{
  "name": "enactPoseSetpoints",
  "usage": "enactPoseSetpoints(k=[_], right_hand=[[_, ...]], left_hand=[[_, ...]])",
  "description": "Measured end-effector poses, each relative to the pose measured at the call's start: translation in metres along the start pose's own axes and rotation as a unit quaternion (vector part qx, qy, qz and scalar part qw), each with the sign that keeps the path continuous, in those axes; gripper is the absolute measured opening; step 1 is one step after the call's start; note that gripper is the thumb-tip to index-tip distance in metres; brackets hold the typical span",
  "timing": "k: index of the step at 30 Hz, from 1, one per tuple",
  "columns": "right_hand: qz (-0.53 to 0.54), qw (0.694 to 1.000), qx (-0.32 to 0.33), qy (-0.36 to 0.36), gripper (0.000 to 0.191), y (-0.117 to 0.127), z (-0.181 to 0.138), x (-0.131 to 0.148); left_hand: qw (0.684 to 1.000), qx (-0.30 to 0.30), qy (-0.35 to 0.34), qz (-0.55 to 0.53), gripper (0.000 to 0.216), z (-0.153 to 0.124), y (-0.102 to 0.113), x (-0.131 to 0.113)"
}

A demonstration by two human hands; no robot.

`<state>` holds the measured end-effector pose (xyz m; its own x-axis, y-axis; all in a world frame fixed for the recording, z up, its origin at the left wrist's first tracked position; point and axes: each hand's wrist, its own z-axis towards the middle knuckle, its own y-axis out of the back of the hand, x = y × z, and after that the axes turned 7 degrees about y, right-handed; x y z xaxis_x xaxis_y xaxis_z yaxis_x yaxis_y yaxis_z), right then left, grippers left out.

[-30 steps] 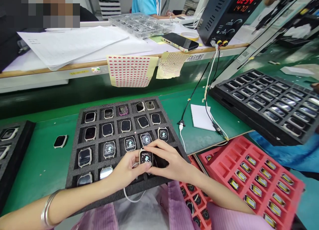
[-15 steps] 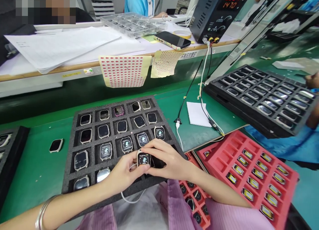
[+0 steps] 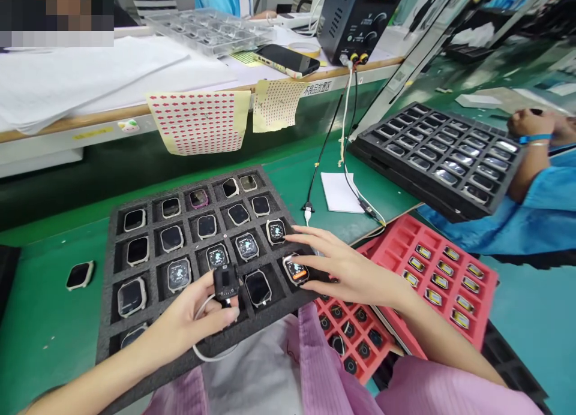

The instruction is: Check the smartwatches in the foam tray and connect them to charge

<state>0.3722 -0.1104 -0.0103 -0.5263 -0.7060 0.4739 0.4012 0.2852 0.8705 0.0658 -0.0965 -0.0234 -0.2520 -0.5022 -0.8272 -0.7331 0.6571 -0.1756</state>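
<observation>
My left hand (image 3: 200, 310) grips a small black charging dock (image 3: 225, 281) with a white cable (image 3: 202, 352), above the front part of the dark foam tray (image 3: 105, 301). My right hand (image 3: 344, 265) is open, fingers apart, over the tray's right edge. Its fingertips are at a smartwatch (image 3: 297, 272) lying in a compartment, its screen lit with an orange bar. Whether they touch it is hard to tell. Beside it lies a dark-screened watch (image 3: 258, 288). Behind are watches with lit dials, such as one watch (image 3: 276, 231), and several dark ones.
A single watch (image 3: 80, 275) lies on the green table left of the tray. Red trays (image 3: 391, 247) stand at the right, below a black tray of watches (image 3: 355, 144). A co-worker's hands (image 3: 535, 127) are beyond it. A power supply (image 3: 355, 25) and phone (image 3: 288, 60) stand on the shelf.
The lit watch has left my left hand and lies in the tray's right compartment. My hands have moved apart, and the black dock now shows in my left hand. The view has shifted right.
</observation>
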Motion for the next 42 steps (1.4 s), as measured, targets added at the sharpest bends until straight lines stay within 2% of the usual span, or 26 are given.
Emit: enactPoseSetpoints(k=[3, 6, 10, 13, 17, 22, 24, 27, 30, 32, 36, 42], right_hand=[[-0.050, 0.997, 0.031, 0.047, 0.025, -0.007, 0.027, 0.015], [-0.125, 0.987, 0.074, 0.068, 0.031, -0.020, 0.057, 0.027], [-0.188, 0.977, 0.086, 0.061, 0.036, -0.032, 0.075, 0.033], [-0.157, 0.983, 0.078, 0.055, 0.038, -0.031, 0.074, 0.027], [-0.050, 0.996, 0.065, 0.033, 0.038, -0.018, 0.068, 0.021], [0.067, 0.998, -0.010, 0.013, 0.040, -0.012, 0.072, 0.032], [0.058, 0.997, -0.045, 0.020, 0.041, -0.021, 0.080, 0.037], [-0.001, 0.996, -0.080, 0.038, 0.032, -0.038, 0.094, 0.041], [-0.038, 0.994, -0.081, 0.062, 0.024, -0.048, 0.103, 0.039], [-0.041, 0.994, -0.074, 0.073, 0.024, -0.050, 0.104, 0.036], [0.003, 0.995, -0.066, 0.075, 0.028, -0.053, 0.102, 0.032], [0.092, 0.988, -0.111, 0.054, 0.037, -0.063, 0.097, 0.032]], left_hand=[[0.999, -0.032, 0.008, -0.007, 0.030, -0.003, 0.005, 0.003], [0.998, -0.052, 0.006, -0.018, 0.036, 0.001, 0.006, 0.009], [0.999, -0.033, -0.007, -0.015, 0.043, 0.005, 0.009, 0.015], [0.999, -0.017, -0.027, 0.006, 0.040, 0.005, 0.011, 0.015], [0.999, -0.001, -0.046, -0.005, 0.037, 0.006, 0.012, 0.014], [0.999, 0.001, -0.051, -0.004, 0.046, 0.009, 0.011, 0.016], [0.998, 0.001, -0.062, -0.015, 0.053, 0.010, 0.011, 0.017], [0.996, 0.019, -0.080, -0.038, 0.055, 0.010, 0.012, 0.018], [0.996, 0.020, -0.083, -0.037, 0.049, 0.011, 0.012, 0.019], [0.994, -0.004, -0.098, -0.037, 0.038, 0.014, 0.011, 0.021], [0.988, -0.065, -0.132, -0.045, 0.022, 0.019, 0.007, 0.023], [0.992, -0.047, -0.087, -0.081, 0.030, 0.014, 0.006, 0.017]])
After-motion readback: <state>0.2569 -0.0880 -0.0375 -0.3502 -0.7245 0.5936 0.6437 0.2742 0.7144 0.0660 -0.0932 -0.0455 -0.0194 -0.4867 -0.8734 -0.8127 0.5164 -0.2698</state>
